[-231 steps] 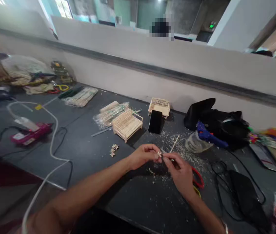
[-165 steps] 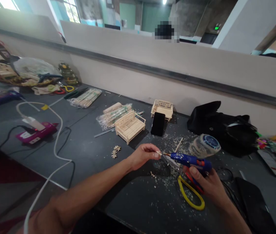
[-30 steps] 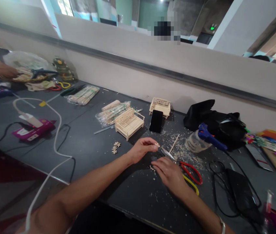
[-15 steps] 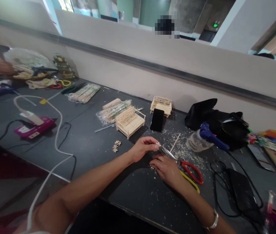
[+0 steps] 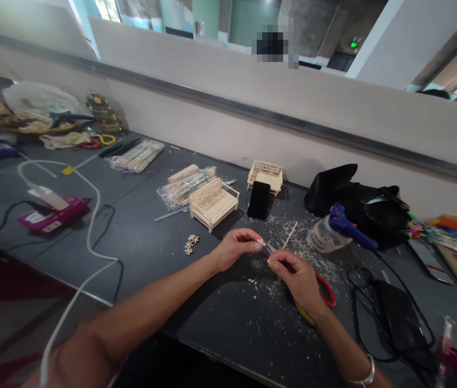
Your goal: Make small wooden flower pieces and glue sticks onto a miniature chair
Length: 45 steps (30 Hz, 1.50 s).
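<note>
Pinching a small wooden piece, left hand faced right hand, which partly hid scissors, narrow grip on a pale bit.

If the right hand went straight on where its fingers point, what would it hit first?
Probably the left hand, around its fingertips; depth is unclear here, so the right hand might pass below.

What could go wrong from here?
The small pale piece in the left hand could slip and get lost among the wood scraps.
The right hand is over the scissors and might knock them.
The blue glue gun appears propped on the clear jar; a bump might topple it.
</note>
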Tool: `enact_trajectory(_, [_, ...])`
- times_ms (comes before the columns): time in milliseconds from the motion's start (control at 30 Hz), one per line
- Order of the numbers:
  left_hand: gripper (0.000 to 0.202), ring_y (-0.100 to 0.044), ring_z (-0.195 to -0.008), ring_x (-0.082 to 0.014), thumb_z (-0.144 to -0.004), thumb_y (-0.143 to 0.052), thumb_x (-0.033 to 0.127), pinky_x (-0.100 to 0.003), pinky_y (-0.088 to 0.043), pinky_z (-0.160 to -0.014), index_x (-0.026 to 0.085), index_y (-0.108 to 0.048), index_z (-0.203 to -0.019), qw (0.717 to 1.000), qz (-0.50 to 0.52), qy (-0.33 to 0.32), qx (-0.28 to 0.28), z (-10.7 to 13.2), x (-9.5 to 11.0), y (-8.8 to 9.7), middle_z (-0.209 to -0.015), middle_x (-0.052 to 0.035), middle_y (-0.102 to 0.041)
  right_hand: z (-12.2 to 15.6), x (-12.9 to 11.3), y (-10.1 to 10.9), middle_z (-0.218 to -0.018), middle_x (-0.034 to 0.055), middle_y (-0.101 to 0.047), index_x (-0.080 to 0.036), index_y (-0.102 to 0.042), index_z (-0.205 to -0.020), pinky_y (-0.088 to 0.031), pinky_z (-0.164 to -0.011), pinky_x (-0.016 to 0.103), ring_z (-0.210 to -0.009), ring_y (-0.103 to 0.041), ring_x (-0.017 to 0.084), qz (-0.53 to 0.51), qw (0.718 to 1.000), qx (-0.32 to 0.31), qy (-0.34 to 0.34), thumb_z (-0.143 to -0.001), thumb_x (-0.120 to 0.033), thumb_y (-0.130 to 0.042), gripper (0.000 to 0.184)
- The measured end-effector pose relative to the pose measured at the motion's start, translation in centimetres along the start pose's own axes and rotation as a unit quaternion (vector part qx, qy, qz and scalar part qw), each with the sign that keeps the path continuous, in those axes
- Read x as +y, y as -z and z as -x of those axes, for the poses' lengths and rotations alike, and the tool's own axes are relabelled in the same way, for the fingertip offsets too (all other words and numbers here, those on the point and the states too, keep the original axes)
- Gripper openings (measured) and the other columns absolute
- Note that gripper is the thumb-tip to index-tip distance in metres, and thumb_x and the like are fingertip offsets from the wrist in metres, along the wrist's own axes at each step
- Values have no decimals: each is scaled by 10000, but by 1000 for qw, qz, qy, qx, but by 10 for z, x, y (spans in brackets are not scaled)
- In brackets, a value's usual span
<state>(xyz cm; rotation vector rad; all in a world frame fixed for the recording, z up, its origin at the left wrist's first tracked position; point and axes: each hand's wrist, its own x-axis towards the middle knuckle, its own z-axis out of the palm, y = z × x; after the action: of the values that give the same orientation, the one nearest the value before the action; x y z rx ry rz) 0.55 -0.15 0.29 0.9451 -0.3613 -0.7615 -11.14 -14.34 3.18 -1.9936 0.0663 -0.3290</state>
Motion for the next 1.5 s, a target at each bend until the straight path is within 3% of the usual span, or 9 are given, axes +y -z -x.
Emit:
enact_trajectory(200, [348, -558, -608, -87, -461, -936, 343, -230, -436, -672, 149, -725, -657, 1000, -3, 11, -7, 0, -3, 1, -645, 14, -686, 2, 10, -2, -611, -28, -571, -207, -687, -752, -396, -507, 224, -527, -465, 105, -112, 990, 25, -79, -781, -461, -687, 256])
enact_trajectory(600, [365, -570, -621, -87, -460, -935, 349, -231, -452, -698, 145, -719, -671, 1000, -19, 20, -11, 1, -3, 1, -656, 17, -687, -1, 9, -5, -571, -23, -552, -203, -685, -694, -367, -477, 223, -503, -434, 95, -195, 974, 54, -107, -727, -523, -746, 328])
enact_trajectory(733, [357, -575, -628, -95, -477, -929, 348, -247, -460, -718, 140, -718, -675, 999, -24, 19, -15, 1, -4, 2, -662, 12, -685, -2, 9, -5, -583, -23, -565, -203, -693, -710, -380, -465, 214, -496, -451, 90, -211, 969, 58, -114, -727, -490, -752, 294])
enact_trajectory(900, [355, -586, -641, -94, -476, -930, 339, -239, -463, -713, 138, -715, -675, 999, -23, 20, -16, 1, -4, 2, -678, 7, -693, -4, 7, -1, -817, 35, -670, -195, -659, -630, -414, -422, 207, -538, -514, 92, -242, 960, 100, -94, -694, -397, -779, 243])
enact_trajectory(1067, [369, -574, -623, -90, -475, -930, 358, -236, -465, -683, 137, -710, -672, 999, -33, 15, -13, 1, -5, 3, -667, 10, -679, -7, 3, 3, -662, -13, -611, -184, -595, -560, -382, -356, 185, -411, -453, 51, -294, 945, 90, -108, -662, -355, -816, 298])
enact_trajectory(1300, [387, -570, -632, -91, -479, -927, 392, -233, -466, -681, 138, -713, -679, 998, -54, 10, -20, 1, -6, 3, -671, 11, -673, -9, 2, 2, -582, -37, -561, -184, -587, -574, -329, -330, 161, -391, -419, 41, -320, 937, 88, -113, -624, -389, -855, 342])
enact_trajectory(1500, [384, -579, -651, -92, -468, -929, 382, -232, -465, -699, 141, -716, -676, 998, -52, 26, -27, 2, -4, 2, -694, 7, -679, -8, 2, 1, -592, -55, -587, -226, -565, -703, -311, -344, 136, -428, -426, 53, -332, 926, 116, -135, -567, -349, -891, 375])
